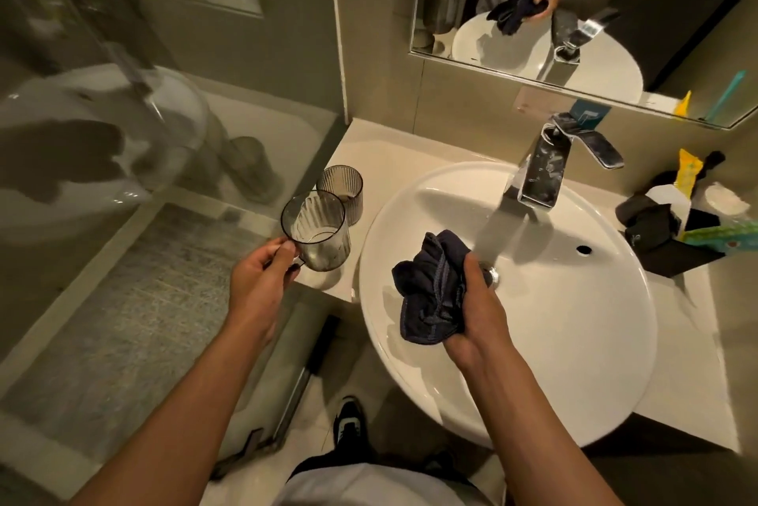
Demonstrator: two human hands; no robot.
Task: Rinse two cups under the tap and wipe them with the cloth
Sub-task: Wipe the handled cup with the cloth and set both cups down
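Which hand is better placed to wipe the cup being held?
The right hand. It already grips the dark cloth over the sink, while the left hand holds the ribbed cup by its handle beside the basin.

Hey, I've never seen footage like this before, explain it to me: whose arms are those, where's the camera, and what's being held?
There is no machine here. A person wears one wide-angle camera on the head, looking down at their own arms in a bathroom. The left hand holds a clear ribbed cup by its handle, above the counter's edge. A second ribbed cup stands on that counter behind it. The right hand grips a dark cloth over the white basin. The tap stands behind the basin; I see no water running. The mirror above repeats the hands.
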